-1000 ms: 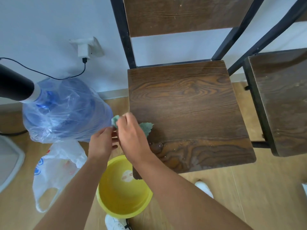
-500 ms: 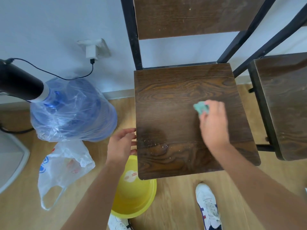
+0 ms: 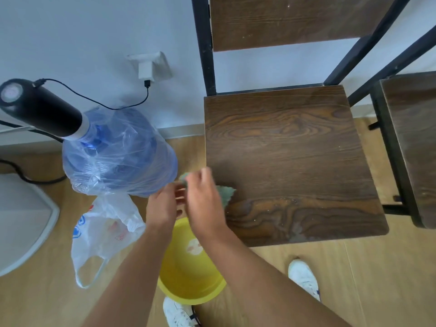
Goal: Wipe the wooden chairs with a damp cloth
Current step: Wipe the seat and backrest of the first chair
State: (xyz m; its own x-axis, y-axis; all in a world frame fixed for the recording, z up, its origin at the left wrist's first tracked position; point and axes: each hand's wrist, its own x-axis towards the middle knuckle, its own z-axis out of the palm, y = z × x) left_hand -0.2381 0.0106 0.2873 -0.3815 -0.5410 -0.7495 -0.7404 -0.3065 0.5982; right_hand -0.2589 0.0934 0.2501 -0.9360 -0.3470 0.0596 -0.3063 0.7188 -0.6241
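Observation:
A dark wooden chair seat (image 3: 287, 156) on a black metal frame fills the middle of the head view, with damp streaks near its front edge. My right hand (image 3: 205, 201) presses a green cloth (image 3: 226, 194) onto the seat's front left corner. A bit of the cloth sticks out beyond the fingers. My left hand (image 3: 162, 206) hovers just off the seat's left edge, fingers spread, close to the right hand. Whether it touches the cloth is hidden. A second wooden chair (image 3: 415, 142) stands at the right edge.
A yellow basin (image 3: 188, 286) sits on the floor under my arms. A blue water jug (image 3: 118, 156) in clear plastic, topped by a black pump, stands left of the chair. A white plastic bag (image 3: 101, 232) lies below it. My white shoes (image 3: 304, 279) are on the wood floor.
My right hand swept the cloth from the seat's right-middle back to its front left corner. My left hand stayed by the left edge, and the view shifted left.

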